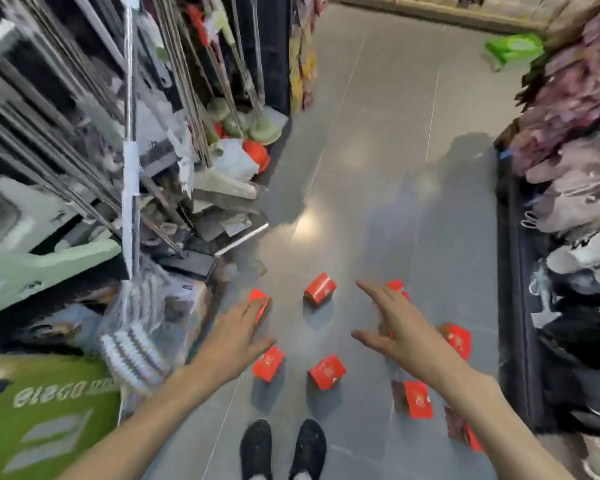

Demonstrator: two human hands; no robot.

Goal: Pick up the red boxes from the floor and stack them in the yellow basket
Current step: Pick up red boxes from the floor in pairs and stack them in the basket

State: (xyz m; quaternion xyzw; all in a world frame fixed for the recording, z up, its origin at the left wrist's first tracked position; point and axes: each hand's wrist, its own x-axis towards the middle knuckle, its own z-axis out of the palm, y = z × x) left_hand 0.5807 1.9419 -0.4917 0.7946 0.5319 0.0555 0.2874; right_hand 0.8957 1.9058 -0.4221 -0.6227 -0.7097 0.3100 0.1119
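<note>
Several red boxes lie scattered on the grey floor in front of my feet. One red box stands in the middle, farther off. Two more lie nearer my shoes. My left hand reaches out with straight fingers over the left red box, partly covering it. My right hand is spread open above the floor, hiding part of a red box behind its fingers. Other boxes lie to the right. No yellow basket is in view.
A cluttered rack of metal rods, mops and packaged goods fills the left side. Shelves of soft goods line the right. A green box sits at lower left. My black shoes stand at the bottom. A green packet lies far back.
</note>
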